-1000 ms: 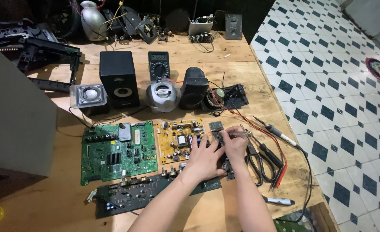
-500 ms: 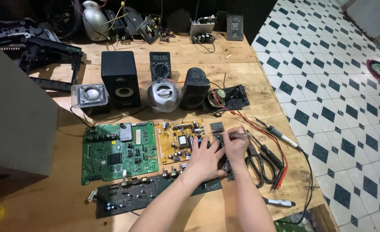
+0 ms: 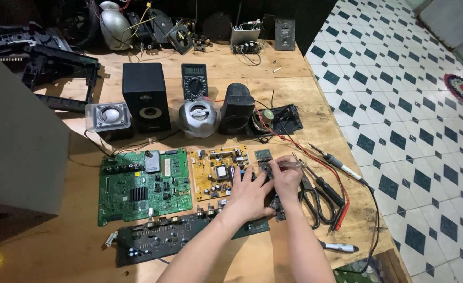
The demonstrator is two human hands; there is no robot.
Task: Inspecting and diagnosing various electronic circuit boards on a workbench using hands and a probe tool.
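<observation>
Left hand (image 3: 249, 195) spread flat, fingers apart, pressing down on a narrow dark circuit board strip (image 3: 265, 170) lying on the pale wooden workbench (image 3: 294, 99); nothing clamped in it. Right hand (image 3: 288, 175) just beside, touching the left at the thumb side, fingers pinched together on a slim clear-handled screwdriver (image 3: 293, 164) held level above the top of that strip, tip pointing left toward the strip's small green end. Most of the strip hidden beneath both hands; only its upper end and a lower piece near the right wrist showing.

Immediately left of the left hand, a yellow rectangular power board (image 3: 219, 172) with a pale square transformer. Farther left, a large green circuit board (image 3: 144, 184) with a metal shield. Below the left forearm, a long dark panel board with a row of knobs (image 3: 179, 236).

Right of the right hand, black-handled scissors (image 3: 318, 202), and red and black meter probes (image 3: 341, 209) with a red lead running upward. Beyond those, a soldering iron with pale grip (image 3: 339, 166). Near the right forearm, a white pen-shaped tool (image 3: 339, 246).

Above the hands, well apart: a black box speaker (image 3: 146, 96), a small clear-cased speaker (image 3: 108, 116), a silver round speaker (image 3: 198, 117), a black rounded speaker (image 3: 236, 107), and a dark digital multimeter (image 3: 194, 81).
</observation>
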